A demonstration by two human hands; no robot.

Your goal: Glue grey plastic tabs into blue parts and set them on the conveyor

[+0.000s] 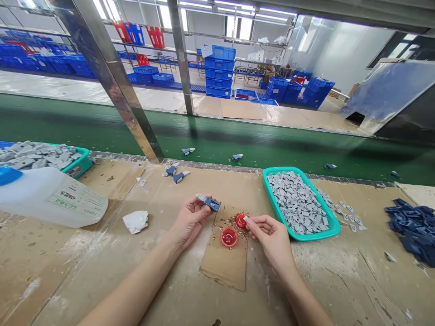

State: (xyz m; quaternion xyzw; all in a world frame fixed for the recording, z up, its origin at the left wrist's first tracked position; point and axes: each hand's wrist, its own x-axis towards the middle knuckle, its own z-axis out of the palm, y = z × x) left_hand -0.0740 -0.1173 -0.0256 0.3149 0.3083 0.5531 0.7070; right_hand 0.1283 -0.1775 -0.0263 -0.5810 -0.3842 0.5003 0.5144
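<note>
- With our left hand [193, 224], we are holding a blue part [212, 204] with a grey end above the table [186, 303]; the fingers are gripping its sides, opened only to its width.
- With our right hand [270, 233], we are pinching a small grey piece [246, 219], the fingertips being nearly together.
- This piece is overlapping the edge of the far red cup [239, 222]; we cannot tell whether it is touching.
- Just beside, the near red cup [229, 237] is standing on a cardboard piece [226, 271].
- On the right, a green tray [316, 236] is holding many grey pieces [297, 203], and a dark blue pile [414, 231] is lying beyond.
- On the left, a crumpled tissue [136, 222] is lying near a bottle [74, 199].
</note>
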